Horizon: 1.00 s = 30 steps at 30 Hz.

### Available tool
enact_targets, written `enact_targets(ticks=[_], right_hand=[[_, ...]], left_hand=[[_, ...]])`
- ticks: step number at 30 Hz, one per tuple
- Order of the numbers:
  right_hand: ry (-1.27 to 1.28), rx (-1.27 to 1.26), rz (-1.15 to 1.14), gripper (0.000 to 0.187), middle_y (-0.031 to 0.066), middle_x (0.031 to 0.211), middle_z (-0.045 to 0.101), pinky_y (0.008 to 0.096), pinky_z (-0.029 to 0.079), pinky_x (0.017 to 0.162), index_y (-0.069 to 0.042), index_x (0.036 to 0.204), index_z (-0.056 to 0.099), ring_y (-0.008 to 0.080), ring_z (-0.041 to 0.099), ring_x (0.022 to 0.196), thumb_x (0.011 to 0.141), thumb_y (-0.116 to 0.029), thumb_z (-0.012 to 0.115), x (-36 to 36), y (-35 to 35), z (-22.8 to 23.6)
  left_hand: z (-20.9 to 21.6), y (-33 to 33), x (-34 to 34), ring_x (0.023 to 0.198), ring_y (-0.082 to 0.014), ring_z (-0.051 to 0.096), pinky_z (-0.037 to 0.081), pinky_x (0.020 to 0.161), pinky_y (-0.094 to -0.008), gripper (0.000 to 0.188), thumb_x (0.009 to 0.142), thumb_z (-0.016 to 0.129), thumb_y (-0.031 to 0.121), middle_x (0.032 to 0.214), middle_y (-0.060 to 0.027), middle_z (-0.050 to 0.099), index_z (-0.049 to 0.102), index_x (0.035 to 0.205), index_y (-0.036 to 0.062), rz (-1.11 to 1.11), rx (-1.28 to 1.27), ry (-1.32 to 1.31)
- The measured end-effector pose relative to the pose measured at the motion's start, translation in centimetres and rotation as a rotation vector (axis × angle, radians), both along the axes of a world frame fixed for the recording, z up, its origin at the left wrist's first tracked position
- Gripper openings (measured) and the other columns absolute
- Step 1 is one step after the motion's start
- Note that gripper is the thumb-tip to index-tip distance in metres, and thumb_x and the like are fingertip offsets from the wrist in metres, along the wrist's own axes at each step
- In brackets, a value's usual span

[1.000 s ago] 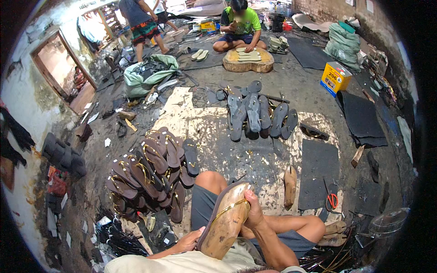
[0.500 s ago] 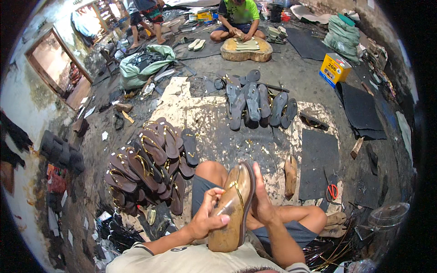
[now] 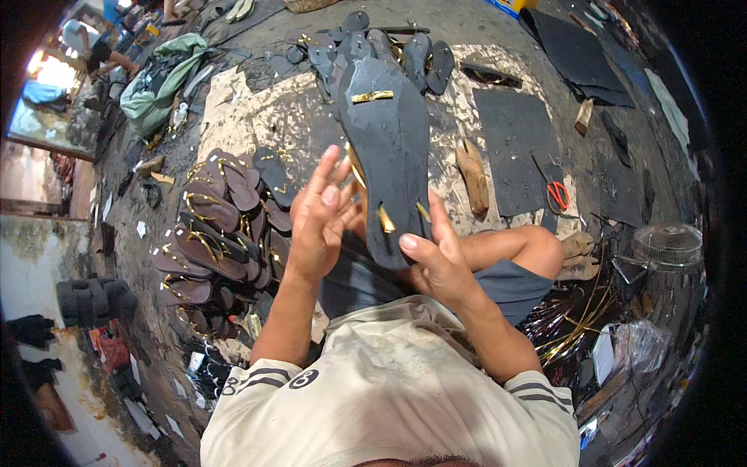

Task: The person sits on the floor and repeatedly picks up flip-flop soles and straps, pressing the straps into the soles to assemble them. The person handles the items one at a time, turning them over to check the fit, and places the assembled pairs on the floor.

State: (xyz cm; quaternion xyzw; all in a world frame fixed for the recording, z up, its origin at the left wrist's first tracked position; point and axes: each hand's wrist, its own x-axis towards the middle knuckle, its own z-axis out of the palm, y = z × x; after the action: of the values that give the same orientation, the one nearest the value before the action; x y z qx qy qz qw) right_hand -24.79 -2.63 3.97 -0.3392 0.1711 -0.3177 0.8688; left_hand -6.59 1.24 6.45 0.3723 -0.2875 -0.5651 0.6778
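A sandal [image 3: 394, 148] is held up before me with its dark grey underside facing me and its toe end pointing away. A gold strap end [image 3: 372, 96] lies flat across a slot near the toe, and two more gold ends poke out near the heel. My right hand [image 3: 445, 265] grips the heel end, thumb on the sole and fingers mostly behind it. Beside the sole's left edge, my left hand [image 3: 315, 222] is open with fingers apart. The sole hides most of whatever is behind it, including the wooden last seen earlier.
Brown sandals with gold straps [image 3: 226, 202] are heaped at left. Dark soles [image 3: 441, 66] lie beyond the held sandal. To the right are a wooden last [image 3: 471, 177], a black sheet [image 3: 513, 148], red-handled scissors [image 3: 557, 196], loose gold strips [image 3: 580, 323] and a clear round plastic lid [image 3: 667, 247].
The sandal on its wooden last has been turned over and raised, so the underside faces me. My left hand has let go. The view has tilted down, and the person opposite has left it.
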Motion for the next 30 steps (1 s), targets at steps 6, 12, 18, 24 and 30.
enact_targets(ticks=[6,12,18,24,30], right_hand=[[0.129,-0.056,-0.121,0.082,0.0198,0.133,0.051,0.0343,0.047,0.101,-0.004,0.156,0.009,0.0217,0.057,0.119,0.096,-0.02,0.062,0.5,-0.3,-1.4],[0.223,-0.224,-0.251,0.073,0.0184,0.13,0.054,0.0335,0.05,0.095,-0.005,0.152,0.014,0.0201,0.058,0.114,0.098,-0.021,0.062,1.4,-0.6,-2.7],[0.046,0.147,-0.024,0.066,0.0125,0.138,0.049,0.0371,0.049,0.099,-0.009,0.152,0.02,0.0217,0.054,0.121,0.103,-0.041,0.052,0.7,-1.8,-0.8],[0.565,-0.761,-0.325,0.085,0.0154,0.142,0.044,0.0391,0.037,0.11,-0.002,0.149,0.031,0.0248,0.045,0.129,0.085,-0.03,0.08,3.0,-1.1,-2.5],[0.427,-0.403,-0.095,0.069,0.0155,0.132,0.057,0.0373,0.048,0.1,0.0,0.144,0.042,0.0253,0.058,0.119,0.088,-0.019,0.077,7.4,-0.2,0.5]], left_hand=[[-2.2,0.9,-0.8,0.143,-0.0272,0.037,0.031,0.117,-0.0397,0.091,0.093,0.06,0.006,0.162,-0.0167,0.023,-0.003,0.159,0.0025,-0.1,0.098,-0.227],[-2.3,1.1,-1.7,0.138,-0.0263,0.041,0.037,0.112,-0.0366,0.099,0.092,0.068,0.009,0.16,-0.0185,0.023,-0.003,0.161,0.0088,-0.114,-0.009,-0.457],[-2.5,1.4,-0.8,0.142,-0.0289,0.035,0.034,0.113,-0.0386,0.104,0.09,0.072,0.014,0.162,-0.0196,0.018,-0.003,0.161,0.0092,-0.086,0.091,-0.385],[-3.0,0.6,1.5,0.142,-0.0285,0.038,0.036,0.113,-0.0388,0.111,0.09,0.073,0.039,0.163,-0.0171,0.017,-0.006,0.16,0.0059,0.184,-0.269,-0.578],[-5.0,0.2,3.8,0.127,-0.0205,0.051,0.036,0.113,-0.0342,0.056,0.111,0.029,0.039,0.137,-0.0117,0.056,0.052,0.136,-0.0055,0.564,0.159,-0.289]])
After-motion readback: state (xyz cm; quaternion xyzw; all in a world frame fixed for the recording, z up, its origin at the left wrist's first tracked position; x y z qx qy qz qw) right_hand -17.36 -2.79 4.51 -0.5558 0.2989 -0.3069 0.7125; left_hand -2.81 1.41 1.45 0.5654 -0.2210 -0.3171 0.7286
